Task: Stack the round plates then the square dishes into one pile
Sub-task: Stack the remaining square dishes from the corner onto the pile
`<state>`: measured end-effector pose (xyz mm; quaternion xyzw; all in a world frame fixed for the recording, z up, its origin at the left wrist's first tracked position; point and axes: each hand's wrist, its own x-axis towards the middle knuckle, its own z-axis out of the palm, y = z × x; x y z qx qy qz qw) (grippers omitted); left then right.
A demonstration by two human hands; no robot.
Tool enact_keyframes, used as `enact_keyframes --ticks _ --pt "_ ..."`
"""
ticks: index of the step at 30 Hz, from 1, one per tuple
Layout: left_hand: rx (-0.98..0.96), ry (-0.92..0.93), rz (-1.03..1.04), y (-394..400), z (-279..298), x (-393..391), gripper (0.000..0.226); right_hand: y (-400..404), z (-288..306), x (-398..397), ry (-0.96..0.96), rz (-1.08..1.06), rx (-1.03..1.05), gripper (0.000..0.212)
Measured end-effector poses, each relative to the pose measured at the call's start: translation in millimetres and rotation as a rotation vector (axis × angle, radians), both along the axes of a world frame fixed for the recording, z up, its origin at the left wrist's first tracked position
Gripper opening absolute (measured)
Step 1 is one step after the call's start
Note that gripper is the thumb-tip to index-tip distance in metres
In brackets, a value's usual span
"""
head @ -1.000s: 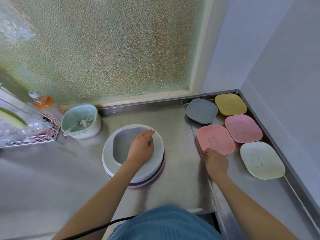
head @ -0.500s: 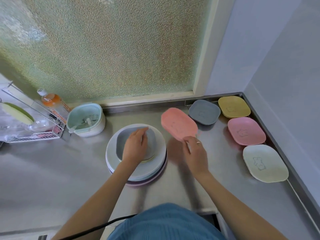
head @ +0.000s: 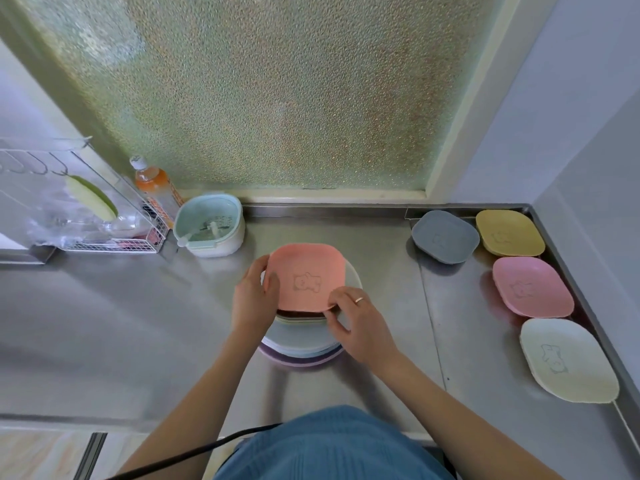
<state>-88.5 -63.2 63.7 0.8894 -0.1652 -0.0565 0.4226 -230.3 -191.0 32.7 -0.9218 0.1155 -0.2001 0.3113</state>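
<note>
I held the salmon square dish [head: 306,276] over the pile of round plates [head: 304,351], my left hand [head: 252,299] gripping its left edge and my right hand [head: 360,327] pinching its near corner. The dish hid most of whatever already lay on the pile. Four more square dishes, grey [head: 445,236], yellow [head: 509,232], pink [head: 531,285] and pale green [head: 568,360], sat on the steel counter [head: 121,323] in the right corner. A mint strainer basket [head: 209,228] stood below the frosted window [head: 277,91].
</note>
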Motion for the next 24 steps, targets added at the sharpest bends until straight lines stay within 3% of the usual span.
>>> enact_keyframes --ticks 6,11,17,21,24 --pt "0.107 0.055 -0.048 -1 -6 3 0.056 4 -1 2 0.086 -0.070 -0.125 0.023" --pt "0.119 0.048 -0.074 -4 -4 9 0.059 6 0 1 0.074 -0.155 -0.184 0.024" --pt "0.139 0.058 -0.069 -1 -4 4 0.058 -5 1 19 0.166 -0.184 0.070 0.054" --pt "0.165 0.055 -0.074 1 -8 5 0.049 -5 8 31 0.240 -0.139 0.237 0.060" --pt "0.186 0.054 -0.096 2 -11 6 0.052 -6 8 34 0.304 -0.127 0.244 0.062"
